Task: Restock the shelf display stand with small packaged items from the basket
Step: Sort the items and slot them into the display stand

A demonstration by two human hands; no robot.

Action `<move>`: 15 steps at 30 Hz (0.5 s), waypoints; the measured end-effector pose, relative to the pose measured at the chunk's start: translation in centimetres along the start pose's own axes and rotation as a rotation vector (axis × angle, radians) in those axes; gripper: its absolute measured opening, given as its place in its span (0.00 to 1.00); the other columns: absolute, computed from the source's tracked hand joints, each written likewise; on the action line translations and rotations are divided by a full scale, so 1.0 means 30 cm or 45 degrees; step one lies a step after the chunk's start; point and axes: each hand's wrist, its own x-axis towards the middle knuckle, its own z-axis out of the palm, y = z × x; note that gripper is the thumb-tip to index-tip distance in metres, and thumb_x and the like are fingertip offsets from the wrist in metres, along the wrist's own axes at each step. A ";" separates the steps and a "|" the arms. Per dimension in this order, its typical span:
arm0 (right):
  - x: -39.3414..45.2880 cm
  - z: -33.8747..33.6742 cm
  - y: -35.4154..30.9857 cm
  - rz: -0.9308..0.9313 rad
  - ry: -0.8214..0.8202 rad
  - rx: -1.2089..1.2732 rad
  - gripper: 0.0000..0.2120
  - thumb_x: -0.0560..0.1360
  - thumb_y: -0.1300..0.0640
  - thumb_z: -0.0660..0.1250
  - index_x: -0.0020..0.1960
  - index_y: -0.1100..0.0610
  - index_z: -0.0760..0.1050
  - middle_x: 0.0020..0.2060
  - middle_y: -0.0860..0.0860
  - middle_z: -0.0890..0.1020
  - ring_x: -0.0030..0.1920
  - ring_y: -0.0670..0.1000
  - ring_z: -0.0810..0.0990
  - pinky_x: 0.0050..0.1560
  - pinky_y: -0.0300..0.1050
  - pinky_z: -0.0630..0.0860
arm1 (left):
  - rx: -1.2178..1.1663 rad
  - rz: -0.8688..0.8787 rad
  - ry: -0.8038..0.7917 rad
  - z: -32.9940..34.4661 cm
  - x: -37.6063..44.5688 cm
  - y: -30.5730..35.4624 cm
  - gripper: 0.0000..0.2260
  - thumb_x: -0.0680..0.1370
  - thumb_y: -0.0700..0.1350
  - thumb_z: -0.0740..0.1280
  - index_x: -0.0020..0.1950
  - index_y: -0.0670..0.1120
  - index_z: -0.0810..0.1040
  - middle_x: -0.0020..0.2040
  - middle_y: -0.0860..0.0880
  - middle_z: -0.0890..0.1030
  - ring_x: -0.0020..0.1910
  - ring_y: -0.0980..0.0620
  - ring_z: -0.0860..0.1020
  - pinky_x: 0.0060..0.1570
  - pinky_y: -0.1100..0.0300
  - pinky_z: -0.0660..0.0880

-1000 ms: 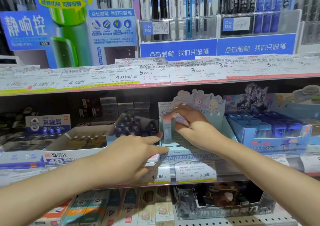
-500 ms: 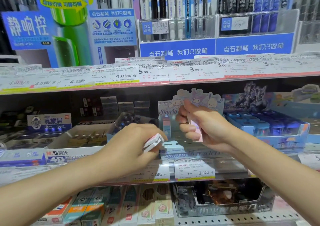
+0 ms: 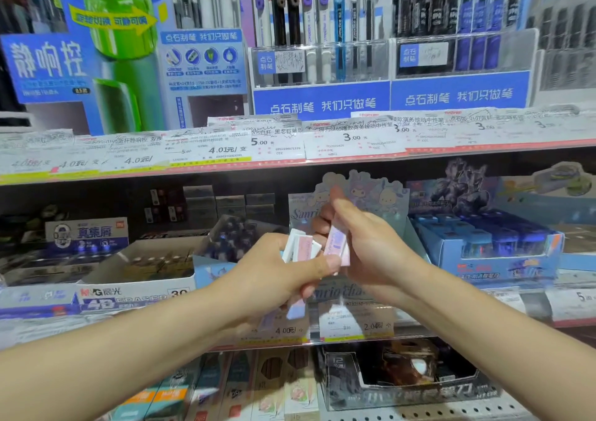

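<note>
Moved since last frame: right hand [image 3: 371, 246] has come back out of the character display box [image 3: 361, 195] and down to meet the left hand [image 3: 274, 272]. Half a second back it was up by the box's header card holding one pack; now both hands sit together just in front of the box, near the front edge of the middle shelf [image 3: 451, 324].

Left hand: fingers curled round a small stack of packs [image 3: 301, 248], white and pink, fanned out above the thumb. Looks like a couple more stick out under the palm, but that part is blurry.

Right hand: pinching a single pink pack [image 3: 337, 245] between thumb and fingers, held roughly upright and touching or nearly touching the left hand's stack.

Where the goods are: all in the hands right now. The basket isn't in view.

How they'll handle (my guess): little eraser-type blocks in sleeves, so light, fairly stiff, not fragile. The wrap is probably slick, and a fanned stack like that slips easily, so I'd take one at a time by the long flat faces.

Next bit, probably: peel one off and stand it in the box behind the front lip.

Watch out for: the header card is thin cardboard and easy to bend. The blue boxes [image 3: 490, 243] sit just beside on the right, so not much elbow room.

Neighbours: the 4B eraser box [image 3: 129, 295] sits on the same shelf to the left.
</note>
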 end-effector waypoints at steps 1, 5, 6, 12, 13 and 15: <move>-0.002 -0.009 -0.004 -0.005 0.016 -0.044 0.17 0.76 0.49 0.59 0.32 0.56 0.70 0.28 0.50 0.73 0.27 0.47 0.74 0.30 0.37 0.72 | 0.015 0.017 0.016 -0.006 -0.002 0.000 0.14 0.74 0.43 0.69 0.28 0.48 0.79 0.20 0.52 0.71 0.19 0.56 0.65 0.21 0.68 0.61; -0.024 -0.030 -0.032 -0.077 -0.060 -0.254 0.14 0.75 0.55 0.62 0.34 0.58 0.76 0.28 0.54 0.77 0.27 0.48 0.74 0.30 0.37 0.73 | 0.044 0.076 0.099 -0.027 -0.006 0.000 0.18 0.74 0.42 0.69 0.23 0.49 0.76 0.20 0.52 0.70 0.19 0.58 0.66 0.20 0.69 0.63; -0.031 -0.027 -0.040 -0.113 -0.083 -0.329 0.14 0.76 0.58 0.62 0.33 0.57 0.77 0.27 0.52 0.79 0.25 0.45 0.73 0.27 0.36 0.71 | 0.060 0.080 0.114 -0.031 -0.005 -0.003 0.19 0.74 0.42 0.69 0.22 0.49 0.75 0.20 0.52 0.70 0.19 0.58 0.66 0.21 0.69 0.63; 0.005 -0.045 -0.028 -0.358 -0.002 -0.797 0.06 0.75 0.63 0.63 0.50 0.64 0.70 0.25 0.42 0.76 0.19 0.44 0.64 0.21 0.35 0.62 | 0.247 0.109 0.129 -0.045 0.006 -0.026 0.16 0.74 0.46 0.69 0.26 0.47 0.73 0.21 0.52 0.72 0.22 0.57 0.69 0.25 0.67 0.66; 0.015 -0.050 -0.024 -0.400 0.016 -0.849 0.07 0.75 0.63 0.64 0.51 0.60 0.68 0.28 0.42 0.77 0.19 0.42 0.65 0.21 0.34 0.62 | 0.315 0.135 0.128 -0.051 0.007 -0.028 0.15 0.75 0.47 0.68 0.28 0.46 0.74 0.22 0.52 0.73 0.22 0.57 0.69 0.27 0.67 0.67; 0.032 -0.060 -0.020 -0.478 0.045 -0.935 0.11 0.75 0.61 0.64 0.55 0.56 0.66 0.38 0.48 0.78 0.21 0.39 0.71 0.23 0.30 0.65 | 0.515 0.228 0.169 -0.073 0.011 -0.037 0.11 0.75 0.46 0.67 0.36 0.40 0.79 0.26 0.50 0.76 0.25 0.56 0.72 0.28 0.65 0.67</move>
